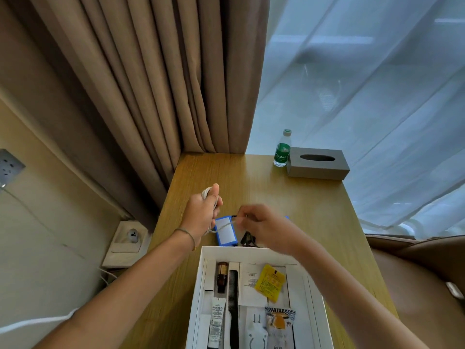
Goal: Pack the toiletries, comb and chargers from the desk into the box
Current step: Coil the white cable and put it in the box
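My left hand (pixel 202 210) grips a coiled white charger cable (pixel 206 191) above the desk (pixel 289 197). From the coil a loose strand runs right to my right hand (pixel 259 222), which pinches it; this hand is blurred. Below the hands lie a blue-edged power bank (pixel 226 233) and a black cable bundle (pixel 247 240). The white box (pixel 251 251) stands open at the near edge. Inside it are a brown bottle (pixel 222 275), a black comb (pixel 233 306), a white tube (pixel 217 321), a yellow sachet (pixel 269 283), a white plug adapter (pixel 256 328) and a printed sachet (pixel 279 321).
A green-labelled water bottle (pixel 282 149) and a grey tissue box (pixel 317 162) stand at the desk's far right. Brown curtains (pixel 151 84) hang behind, a sheer curtain (pixel 364 96) to the right. A wall socket (pixel 8 167) and a white floor socket box (pixel 127 244) are left; a brown chair (pixel 422 273) is right.
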A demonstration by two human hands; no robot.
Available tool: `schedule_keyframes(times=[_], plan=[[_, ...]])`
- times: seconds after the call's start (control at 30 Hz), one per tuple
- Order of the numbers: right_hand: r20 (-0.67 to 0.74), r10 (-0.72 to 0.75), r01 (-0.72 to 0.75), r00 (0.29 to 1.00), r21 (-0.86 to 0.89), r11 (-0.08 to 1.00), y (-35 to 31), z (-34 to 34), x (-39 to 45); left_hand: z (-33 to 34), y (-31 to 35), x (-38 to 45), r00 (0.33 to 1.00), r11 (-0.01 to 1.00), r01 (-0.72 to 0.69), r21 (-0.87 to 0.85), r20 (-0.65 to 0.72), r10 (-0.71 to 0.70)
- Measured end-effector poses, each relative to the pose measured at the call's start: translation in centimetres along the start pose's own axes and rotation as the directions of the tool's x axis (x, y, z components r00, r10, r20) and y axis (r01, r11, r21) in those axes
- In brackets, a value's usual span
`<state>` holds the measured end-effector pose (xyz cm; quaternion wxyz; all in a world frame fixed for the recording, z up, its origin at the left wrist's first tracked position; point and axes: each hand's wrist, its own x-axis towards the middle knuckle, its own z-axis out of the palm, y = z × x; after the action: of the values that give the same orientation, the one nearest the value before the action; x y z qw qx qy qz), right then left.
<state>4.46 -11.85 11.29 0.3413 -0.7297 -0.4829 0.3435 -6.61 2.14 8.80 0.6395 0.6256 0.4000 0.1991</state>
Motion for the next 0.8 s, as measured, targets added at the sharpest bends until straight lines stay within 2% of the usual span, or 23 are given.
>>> schedule_keyframes(times=[0.07,0.17,0.23,0.3,0.4,0.47,0.57,0.8], plan=[[-0.002,-0.011,0.011,1.000,0.035,0.999,0.0,-1.3,0.2,0.4,-0.3,-0.4,0.997,0.998,0.013,0.064,0.069,-0.018],[-0.043,-0.067,0.067,0.997,-0.015,0.998,0.1,-2.5,0.5,1.4,-0.4,-1.6,0.967,0.988,0.040,0.146,0.243,-0.075],[-0.097,-0.088,0.087,0.991,-0.016,0.996,0.3,-2.9,0.7,1.8,-0.6,-2.3,0.916,0.980,0.015,0.197,0.390,-0.093],[-0.145,-0.085,0.084,0.986,-0.016,0.996,0.7,-3.1,0.7,2.0,-0.7,-2.9,0.849,0.986,0.001,0.169,0.521,-0.090],[-0.196,-0.053,0.051,0.979,-0.013,0.999,1.8,-3.0,0.5,1.9,-0.9,-3.2,0.781,0.992,-0.020,0.125,0.622,-0.063],[-0.223,-0.008,0.021,0.975,0.059,0.998,2.6,-2.6,0.1,1.9,-1.3,-3.3,0.786,0.993,-0.022,0.114,0.617,-0.053],[-0.257,0.078,-0.035,0.963,0.166,0.986,3.8,-1.5,-0.7,2.0,-2.5,-3.2,0.841,0.991,-0.011,0.137,0.536,-0.065],[-0.265,0.222,-0.148,0.938,0.271,0.951,6.8,2.9,-2.9,4.0,-5.9,-3.9,0.949,0.999,0.041,0.003,0.312,-0.040]])
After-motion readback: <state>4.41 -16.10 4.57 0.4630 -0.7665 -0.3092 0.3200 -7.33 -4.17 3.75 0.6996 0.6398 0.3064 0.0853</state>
